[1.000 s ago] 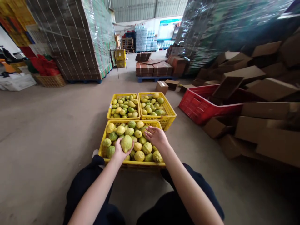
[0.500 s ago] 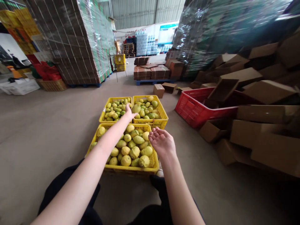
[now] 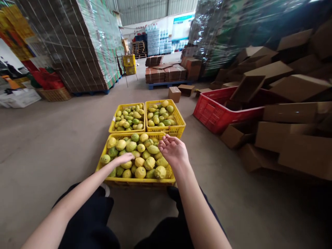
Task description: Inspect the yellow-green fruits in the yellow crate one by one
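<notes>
My left hand (image 3: 126, 158) reaches over the lemons (image 3: 149, 163) in the near yellow crate (image 3: 145, 181). Its fingers stretch to the right, close to a lemon near the crate's middle; whether they touch it I cannot tell. Above the right side of the same crate is my right hand (image 3: 174, 150), palm up, fingers loosely bent and nothing in it. Behind stand two smaller yellow crates, one at the left (image 3: 112, 126) and one at the right (image 3: 181, 129), both holding lemons in yellow and green.
To the right, a red crate (image 3: 207, 112) holds cardboard, with a heap of open cartons (image 3: 298, 138) around it. A small carton (image 3: 174, 94) sits on the floor ahead, before a blue pallet (image 3: 166, 84) of flattened boxes. Wrapped stacks (image 3: 98, 41) rise on both sides.
My left hand has come back from the far crates, where a lemon was beside it, to the near crate. That lemon is now away from the hand. My right hand stays almost in place.
</notes>
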`<action>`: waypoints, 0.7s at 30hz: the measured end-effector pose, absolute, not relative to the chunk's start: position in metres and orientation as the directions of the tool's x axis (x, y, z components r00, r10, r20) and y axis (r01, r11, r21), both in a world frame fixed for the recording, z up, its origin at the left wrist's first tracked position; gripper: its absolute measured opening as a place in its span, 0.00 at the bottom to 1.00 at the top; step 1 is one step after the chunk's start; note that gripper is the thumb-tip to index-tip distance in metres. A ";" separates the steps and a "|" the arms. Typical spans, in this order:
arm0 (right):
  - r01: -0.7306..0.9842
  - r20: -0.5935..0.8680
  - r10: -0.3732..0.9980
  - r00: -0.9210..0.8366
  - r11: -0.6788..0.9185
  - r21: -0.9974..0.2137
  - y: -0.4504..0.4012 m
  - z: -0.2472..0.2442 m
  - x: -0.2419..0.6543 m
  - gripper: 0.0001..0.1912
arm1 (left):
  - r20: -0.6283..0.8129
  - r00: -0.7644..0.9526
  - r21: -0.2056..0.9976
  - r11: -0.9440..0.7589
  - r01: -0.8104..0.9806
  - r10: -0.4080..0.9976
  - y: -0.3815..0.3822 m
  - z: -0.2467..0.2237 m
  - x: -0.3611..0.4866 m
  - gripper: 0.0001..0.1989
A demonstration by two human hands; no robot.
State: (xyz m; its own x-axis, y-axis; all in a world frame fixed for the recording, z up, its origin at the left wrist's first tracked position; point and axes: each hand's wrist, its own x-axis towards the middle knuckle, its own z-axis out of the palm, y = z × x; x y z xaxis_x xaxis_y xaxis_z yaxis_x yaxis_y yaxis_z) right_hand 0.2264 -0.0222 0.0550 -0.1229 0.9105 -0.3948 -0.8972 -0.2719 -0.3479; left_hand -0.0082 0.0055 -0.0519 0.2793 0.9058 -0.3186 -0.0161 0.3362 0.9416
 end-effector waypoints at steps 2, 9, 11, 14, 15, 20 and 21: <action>-0.889 -0.381 0.915 -0.134 -0.281 -0.362 -0.019 0.052 0.225 0.08 | -0.501 0.332 0.851 0.386 0.355 0.799 -0.015 -0.064 -0.032 0.10; -0.852 -0.457 0.888 0.053 -0.199 -0.485 -0.005 0.040 0.233 0.08 | -0.669 0.278 0.448 0.076 0.891 0.689 -0.044 -0.060 -0.060 0.20; -0.729 -0.432 0.887 0.162 -0.187 -0.658 0.003 0.024 0.235 0.06 | -0.643 0.257 0.356 -0.015 0.934 0.721 -0.046 -0.058 -0.056 0.22; -0.161 -0.240 0.930 0.278 -0.201 -0.966 0.014 -0.012 0.233 0.03 | -0.592 0.270 0.290 -0.111 0.950 0.759 -0.046 -0.053 -0.052 0.22; -0.010 -0.201 0.941 0.273 -0.206 -0.979 0.018 -0.025 0.230 0.04 | -0.578 0.285 0.288 -0.135 0.948 0.765 -0.046 -0.050 -0.052 0.21; 0.521 -0.101 0.987 0.124 -0.151 -0.840 0.036 -0.076 0.211 0.12 | -0.520 0.344 0.308 -0.204 0.929 0.782 -0.038 -0.037 -0.060 0.19; 0.613 -0.087 0.994 0.066 -0.109 -0.782 0.041 -0.083 0.209 0.16 | -0.513 0.357 0.322 -0.211 0.923 0.781 -0.036 -0.034 -0.062 0.19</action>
State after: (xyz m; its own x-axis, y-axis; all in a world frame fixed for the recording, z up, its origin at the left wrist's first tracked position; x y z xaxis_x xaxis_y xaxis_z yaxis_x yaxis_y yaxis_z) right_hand 0.2088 0.0407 -0.0830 0.0656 0.9941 -0.0869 0.6133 -0.1089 -0.7823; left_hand -0.0624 -0.0363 -0.0339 0.3569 0.7807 -0.5129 0.9231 -0.2105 0.3220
